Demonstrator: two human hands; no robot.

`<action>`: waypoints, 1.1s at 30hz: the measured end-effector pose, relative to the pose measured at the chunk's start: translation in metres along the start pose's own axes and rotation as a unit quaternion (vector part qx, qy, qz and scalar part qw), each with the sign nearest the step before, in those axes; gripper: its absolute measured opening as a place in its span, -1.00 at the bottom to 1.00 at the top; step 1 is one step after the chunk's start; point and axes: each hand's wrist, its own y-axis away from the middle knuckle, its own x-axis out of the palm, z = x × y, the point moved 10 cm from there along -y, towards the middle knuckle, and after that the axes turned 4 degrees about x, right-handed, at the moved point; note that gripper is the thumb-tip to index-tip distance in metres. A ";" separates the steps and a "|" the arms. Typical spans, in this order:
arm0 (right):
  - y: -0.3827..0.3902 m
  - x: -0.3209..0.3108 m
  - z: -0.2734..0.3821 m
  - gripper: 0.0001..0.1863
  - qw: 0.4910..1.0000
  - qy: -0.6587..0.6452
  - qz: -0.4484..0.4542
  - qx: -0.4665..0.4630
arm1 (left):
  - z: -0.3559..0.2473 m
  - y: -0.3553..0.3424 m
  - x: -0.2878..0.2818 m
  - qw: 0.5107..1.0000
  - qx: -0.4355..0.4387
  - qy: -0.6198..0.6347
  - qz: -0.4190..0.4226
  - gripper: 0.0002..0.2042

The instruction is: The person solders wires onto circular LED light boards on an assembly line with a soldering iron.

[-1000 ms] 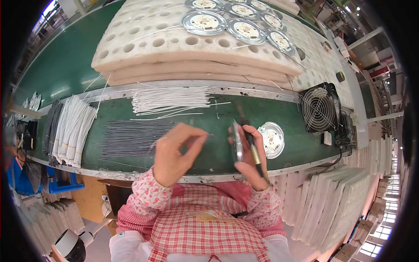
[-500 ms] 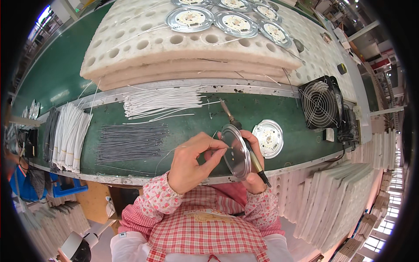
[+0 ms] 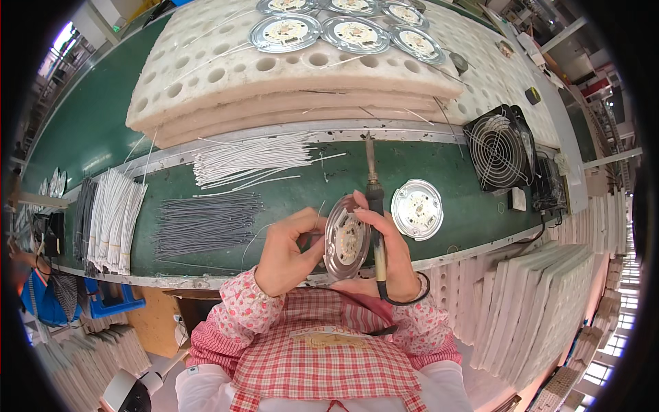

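A metal disc (image 3: 347, 240) stands nearly upright in front of me, component side toward the right. My right hand (image 3: 391, 254) grips it by the rim and also holds a soldering iron (image 3: 377, 206), tip pointing away from me. My left hand (image 3: 295, 250) is pinched behind the disc's left side, around what looks like a thin wire; the fingertips are partly hidden. A second disc (image 3: 416, 209) lies on the green bench. Loose white wires (image 3: 250, 161) and grey wires (image 3: 202, 226) lie to the left, beside bundled white wires (image 3: 113, 223).
A foam block (image 3: 288, 89) with discs (image 3: 353, 34) on top stands behind. A black fan (image 3: 498, 147) is at right, foam sheets (image 3: 528, 309) stand below it, and a blue stool (image 3: 120, 299) is at lower left. Another person's hand (image 3: 27, 261) shows at far left.
My left hand has moved onto the disc. The disc has turned to show its component face and shifted left. The soldering iron now stands more in line with my forward view.
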 end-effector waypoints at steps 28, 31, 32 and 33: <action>0.004 -0.014 0.018 -0.69 0.950 0.279 -0.069 -0.118 | -0.032 0.016 0.045 0.885 0.235 -0.388 0.104 -0.82; 0.016 -0.010 0.004 -0.71 0.966 0.238 -0.012 -0.099 | -0.030 0.017 0.030 0.924 0.195 -0.298 0.138 -0.82; 0.020 -0.011 0.001 -0.71 0.966 0.239 -0.012 -0.100 | -0.026 0.018 0.026 0.938 0.177 -0.255 0.153 -0.82; 0.023 -0.018 -0.004 -0.71 0.968 0.233 -0.029 -0.083 | -0.023 0.020 0.023 0.938 0.178 -0.254 0.152 -0.82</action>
